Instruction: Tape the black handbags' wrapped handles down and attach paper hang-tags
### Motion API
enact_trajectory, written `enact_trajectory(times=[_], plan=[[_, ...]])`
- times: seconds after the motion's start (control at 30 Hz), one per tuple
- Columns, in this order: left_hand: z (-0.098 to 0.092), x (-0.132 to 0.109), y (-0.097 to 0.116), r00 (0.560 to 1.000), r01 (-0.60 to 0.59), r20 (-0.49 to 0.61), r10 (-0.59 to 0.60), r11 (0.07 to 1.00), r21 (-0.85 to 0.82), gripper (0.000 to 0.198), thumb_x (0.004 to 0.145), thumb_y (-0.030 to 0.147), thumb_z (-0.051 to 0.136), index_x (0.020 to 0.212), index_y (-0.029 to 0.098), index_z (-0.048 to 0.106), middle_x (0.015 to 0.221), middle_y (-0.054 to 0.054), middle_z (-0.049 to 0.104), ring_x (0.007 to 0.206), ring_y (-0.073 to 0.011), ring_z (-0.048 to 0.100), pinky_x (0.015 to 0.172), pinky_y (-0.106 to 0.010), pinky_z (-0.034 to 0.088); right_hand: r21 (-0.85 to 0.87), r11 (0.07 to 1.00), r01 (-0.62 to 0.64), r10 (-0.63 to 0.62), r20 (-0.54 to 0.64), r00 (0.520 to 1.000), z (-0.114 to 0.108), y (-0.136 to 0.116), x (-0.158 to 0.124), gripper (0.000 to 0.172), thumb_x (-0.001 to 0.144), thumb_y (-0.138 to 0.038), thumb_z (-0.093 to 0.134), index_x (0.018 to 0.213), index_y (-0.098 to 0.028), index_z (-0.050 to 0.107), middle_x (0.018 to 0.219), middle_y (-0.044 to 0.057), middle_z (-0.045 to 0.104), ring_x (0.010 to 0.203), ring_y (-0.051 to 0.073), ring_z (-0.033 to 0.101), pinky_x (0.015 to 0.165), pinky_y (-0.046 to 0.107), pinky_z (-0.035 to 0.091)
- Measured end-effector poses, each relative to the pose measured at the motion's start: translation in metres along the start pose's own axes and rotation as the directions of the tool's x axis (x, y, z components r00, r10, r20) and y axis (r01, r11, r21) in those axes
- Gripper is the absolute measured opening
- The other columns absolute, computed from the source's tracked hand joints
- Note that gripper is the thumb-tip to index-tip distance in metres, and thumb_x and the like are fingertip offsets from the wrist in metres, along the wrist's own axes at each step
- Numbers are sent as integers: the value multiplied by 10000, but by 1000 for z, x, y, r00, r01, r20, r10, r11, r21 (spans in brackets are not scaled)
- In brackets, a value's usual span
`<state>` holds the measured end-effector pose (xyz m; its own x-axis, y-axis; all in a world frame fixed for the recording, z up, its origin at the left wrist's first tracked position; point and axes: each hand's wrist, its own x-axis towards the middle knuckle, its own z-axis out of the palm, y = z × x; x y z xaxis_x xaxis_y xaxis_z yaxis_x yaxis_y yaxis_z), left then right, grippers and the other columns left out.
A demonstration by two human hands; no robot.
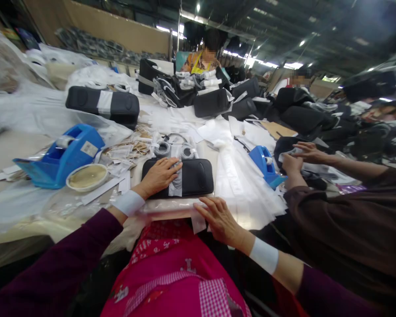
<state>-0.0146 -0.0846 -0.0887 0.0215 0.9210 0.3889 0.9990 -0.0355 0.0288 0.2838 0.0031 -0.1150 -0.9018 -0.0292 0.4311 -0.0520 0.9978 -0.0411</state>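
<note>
A black padded case (198, 176) with a pale wrap band (175, 182) around its middle lies flat at the table's front edge. My left hand (163, 174) rests on its top left part, fingers stretched flat and reaching onto the band. Just in front of the table edge, right of the case, my right hand (222, 220) has its fingertips closed on a small translucent strip (198, 221) that hangs down; the thumb is mostly hidden. Behind the case sit coiled grey cables (174, 149) in clear plastic.
Blue tape dispensers stand left (67, 154) and right (265, 165). A shallow bowl (87, 177), paper tags (127, 154) and a stack of clear bags (244, 180) surround the case. Another banded case (102, 103) lies behind. A co-worker's hands (298, 158) work at right.
</note>
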Motion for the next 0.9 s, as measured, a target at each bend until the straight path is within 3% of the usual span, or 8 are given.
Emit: enact_trajectory(times=[0.1,0.23,0.3,0.43,0.67,0.9], plan=[[1,-1,0,1000,-9,-30,10,1000,13,446,964,310,388,1371,177,509,1446,-149,450,1367,-241,376,1158,-418,250,-99,995,-7,4,-35,999,24,-10,-16,692,747,46,444,1374,-246,485,1459,156,371,1282,302,366,993,531,405],[2,-3,-4,999,-35,13,35,999,-4,452,962,273,366,1383,162,486,1421,-127,485,1364,-227,376,1170,-412,216,-52,998,-35,24,-200,979,40,-20,-5,314,879,-39,443,1104,-152,631,1223,146,579,1128,257,477,918,449,468],[2,-6,-6,997,-53,46,54,998,-28,457,959,230,339,1392,167,471,1466,-98,456,1384,-199,358,1179,-391,193,20,1000,-18,22,-246,969,35,-26,5,240,913,-65,441,999,-141,652,1099,117,641,1059,227,522,895,401,486],[-4,-13,-10,990,-100,88,106,992,-74,465,961,220,334,1411,176,444,1518,-68,404,1411,-148,328,1188,-363,166,51,998,30,-15,-277,961,22,-40,20,243,930,-77,437,986,-139,665,1052,107,685,1059,206,571,887,370,496],[-6,-18,-11,989,-123,67,131,987,-107,533,951,424,426,1427,184,426,1531,-83,372,1429,-186,308,1185,-395,176,25,998,57,-49,-260,964,21,-64,49,208,934,-130,471,972,-173,671,1020,74,723,977,183,646,867,331,497],[-4,-19,-7,993,-111,12,113,986,-126,530,937,415,453,1414,183,445,1524,-86,384,1420,-201,330,1180,-403,196,63,998,3,13,-248,969,29,-88,72,227,926,-133,455,954,-184,674,1016,67,733,943,175,669,844,318,499]])
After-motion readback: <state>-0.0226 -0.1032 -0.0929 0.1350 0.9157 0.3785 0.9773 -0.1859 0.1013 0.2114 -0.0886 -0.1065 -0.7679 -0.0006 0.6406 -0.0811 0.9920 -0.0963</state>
